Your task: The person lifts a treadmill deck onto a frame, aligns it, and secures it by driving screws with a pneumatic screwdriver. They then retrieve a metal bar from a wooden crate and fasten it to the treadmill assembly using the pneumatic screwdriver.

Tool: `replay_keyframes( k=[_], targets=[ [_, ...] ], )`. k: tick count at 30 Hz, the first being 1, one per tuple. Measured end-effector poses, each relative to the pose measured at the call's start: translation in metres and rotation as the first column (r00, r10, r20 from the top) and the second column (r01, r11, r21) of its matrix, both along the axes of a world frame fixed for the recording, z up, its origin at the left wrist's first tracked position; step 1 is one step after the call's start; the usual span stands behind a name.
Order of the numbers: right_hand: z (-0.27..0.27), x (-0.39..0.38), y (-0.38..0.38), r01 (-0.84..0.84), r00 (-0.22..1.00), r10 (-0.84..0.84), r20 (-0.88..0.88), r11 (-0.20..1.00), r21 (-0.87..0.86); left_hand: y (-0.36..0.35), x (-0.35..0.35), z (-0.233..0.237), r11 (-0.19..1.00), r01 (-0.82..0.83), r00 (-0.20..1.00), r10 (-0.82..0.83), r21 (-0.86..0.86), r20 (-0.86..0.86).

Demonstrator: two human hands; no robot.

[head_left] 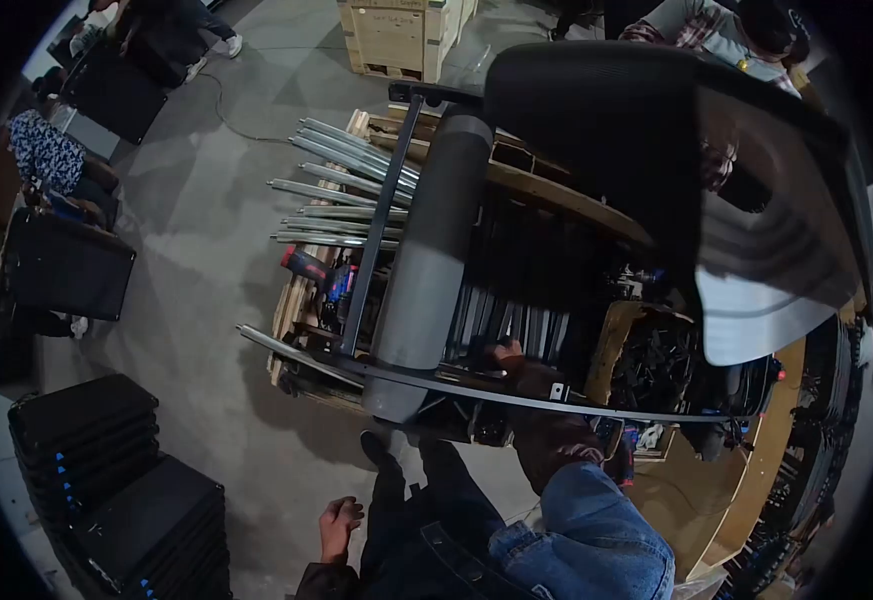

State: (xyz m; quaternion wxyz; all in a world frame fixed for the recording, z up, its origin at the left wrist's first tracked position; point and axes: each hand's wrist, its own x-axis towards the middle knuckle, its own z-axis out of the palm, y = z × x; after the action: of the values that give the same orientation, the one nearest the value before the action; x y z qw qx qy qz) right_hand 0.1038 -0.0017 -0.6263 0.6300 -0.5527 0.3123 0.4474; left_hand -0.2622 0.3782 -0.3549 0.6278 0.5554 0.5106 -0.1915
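My left hand (pixel 339 525) hangs low at my side with loosely bent fingers and nothing in it. My right hand (pixel 506 356) reaches past the lower bar of a dark metal frame (pixel 381 225), one finger stretched out beside long black strips (pixel 536 328). Part of that hand lies in shadow. A thick grey roller (pixel 434 240) runs lengthwise inside the frame, left of the right hand. To the right of the hand, a torn cardboard box (pixel 611 335) holds many small black parts (pixel 656 355).
Silvery metal tubes (pixel 341 190) jut out left over the wooden crate edge (pixel 291 305), near red-and-black power tools (pixel 306 265). Stacked black panels (pixel 146 500) stand lower left. A large dark curved sheet (pixel 586 130) covers the upper right. People (pixel 51 160) work at the left and upper right.
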Motion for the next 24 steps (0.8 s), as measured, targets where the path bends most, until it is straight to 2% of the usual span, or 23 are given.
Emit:
replay_keyframes(
  k=[1,2,3,4,5,6,7,8,9,10,12,14,15,16,17,18,19,20,22,23,24],
  targets=[
    [0.000,0.003,0.002,0.024,0.999,-0.022,-0.029,0.997,0.067,-0.006,0.007,-0.006,1.000,-0.005,1.000,0.005,-0.007,0.000],
    [0.002,0.002,-0.006,0.049,0.997,-0.041,-0.059,0.990,0.133,-0.011,0.014,-0.018,0.997,0.066,0.996,-0.064,-0.041,0.055],
    [0.003,-0.035,-0.039,0.077,0.994,-0.059,-0.094,0.977,0.199,-0.017,0.020,-0.021,0.988,0.139,0.985,-0.131,-0.070,0.108],
    [-0.002,-0.040,-0.046,0.106,0.989,-0.074,-0.126,0.959,0.263,-0.032,0.048,0.001,0.970,0.137,0.979,-0.101,-0.203,0.175],
    [0.080,-0.052,-0.013,0.410,0.879,-0.349,-0.324,0.901,0.140,-0.050,0.077,0.024,0.932,0.146,0.968,-0.066,-0.330,0.241],
    [0.136,-0.064,-0.037,0.412,0.880,-0.354,-0.317,0.901,0.138,-0.064,0.085,-0.002,0.940,0.188,0.963,-0.119,-0.283,0.243],
    [0.181,-0.126,-0.003,0.332,0.943,-0.317,-0.099,0.911,0.243,-0.079,0.092,-0.030,0.943,0.233,0.954,-0.174,-0.238,0.242],
    [0.234,-0.140,0.028,0.233,0.952,-0.282,0.116,0.918,0.321,-0.099,0.106,-0.024,0.912,0.195,0.965,-0.111,-0.361,0.239],
    [0.257,-0.172,0.037,0.225,0.948,-0.293,0.126,0.894,0.386,-0.116,0.126,-0.018,0.866,0.159,0.972,-0.052,-0.475,0.230],
    [0.275,-0.203,0.045,0.217,0.940,-0.309,0.142,0.866,0.450,-0.127,0.134,-0.008,0.860,0.173,0.971,-0.066,-0.481,0.231],
    [0.305,-0.255,0.056,0.151,0.969,-0.216,0.119,0.901,0.407,-0.146,0.138,0.014,0.695,0.358,0.933,-0.245,-0.624,0.263],
    [0.308,-0.297,0.057,0.192,0.965,-0.250,0.077,0.876,0.442,-0.147,0.118,0.017,0.649,0.445,0.895,-0.335,-0.617,0.293],
    [0.300,-0.312,0.055,0.210,0.967,-0.247,0.063,0.913,0.351,-0.146,0.103,0.014,0.613,0.511,0.858,-0.399,-0.602,0.322],
    [0.292,-0.328,0.053,0.224,0.969,-0.243,0.042,0.940,0.257,-0.150,0.076,-0.029,0.667,0.495,0.868,-0.364,-0.556,0.336],
    [0.279,-0.336,0.045,0.188,0.970,-0.223,0.102,0.944,0.271,-0.150,0.063,-0.015,0.719,0.420,0.907,-0.362,-0.553,0.217],
    [0.269,-0.345,0.036,0.216,0.962,-0.240,0.130,0.960,0.176,-0.147,0.057,-0.001,0.769,0.348,0.931,-0.351,-0.537,0.100],
    [0.264,-0.350,0.030,0.243,0.953,-0.254,0.168,0.967,0.081,-0.143,0.047,-0.001,0.778,0.351,0.928,-0.365,-0.522,0.080],
    [0.277,-0.349,0.032,0.175,0.962,-0.161,0.222,0.983,-0.047,-0.136,0.032,-0.011,0.779,0.354,0.927,-0.366,-0.517,0.084],
    [0.314,-0.364,0.034,0.222,0.943,-0.208,0.260,0.975,-0.025,-0.119,0.013,-0.026,0.733,0.577,0.816,-0.496,-0.361,0.298],
    [0.326,-0.377,0.032,0.272,0.924,-0.258,0.283,0.962,-0.009,-0.112,0.003,-0.023,0.760,0.579,0.812,-0.507,-0.294,0.290],
    [0.332,-0.398,0.023,0.252,0.904,-0.214,0.370,0.966,-0.058,-0.099,-0.008,-0.017,0.757,0.586,0.807,-0.517,-0.289,0.284]
  ],
)
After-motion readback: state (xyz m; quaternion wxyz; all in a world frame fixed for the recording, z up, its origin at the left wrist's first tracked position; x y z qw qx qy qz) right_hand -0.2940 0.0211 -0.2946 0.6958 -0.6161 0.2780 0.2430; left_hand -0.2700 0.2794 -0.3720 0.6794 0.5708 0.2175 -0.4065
